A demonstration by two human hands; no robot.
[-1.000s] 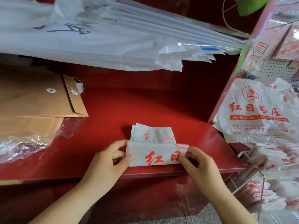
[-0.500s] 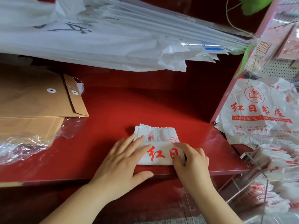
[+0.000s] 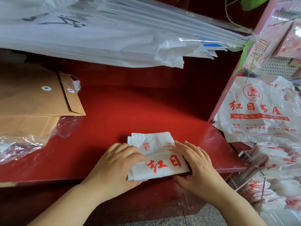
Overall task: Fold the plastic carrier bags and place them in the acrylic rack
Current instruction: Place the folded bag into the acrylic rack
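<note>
A folded white plastic carrier bag (image 3: 160, 160) with red characters lies at the front edge of the red shelf (image 3: 138, 108). My left hand (image 3: 114, 165) grips its left end, fingers curled over the top and thumb under the front edge. My right hand (image 3: 197, 163) holds the right end, fingers laid over the top and thumb beneath. The clear acrylic rack (image 3: 254, 162) stands at the lower right with several folded bags (image 3: 276, 159) in it. Unfolded printed bags (image 3: 260, 111) lie piled above the rack.
Brown string-tie envelopes (image 3: 32, 98) sit stacked at the left on crumpled clear wrap (image 3: 24, 144). A thick pile of white sheets in plastic (image 3: 97, 33) overhangs the back of the shelf. A green leaf (image 3: 244, 57) hangs by the pink partition at right.
The bag has slid toward the shelf's front edge. My left hand went from pressing flat on top to gripping the left end, and both thumbs now sit under the front edge.
</note>
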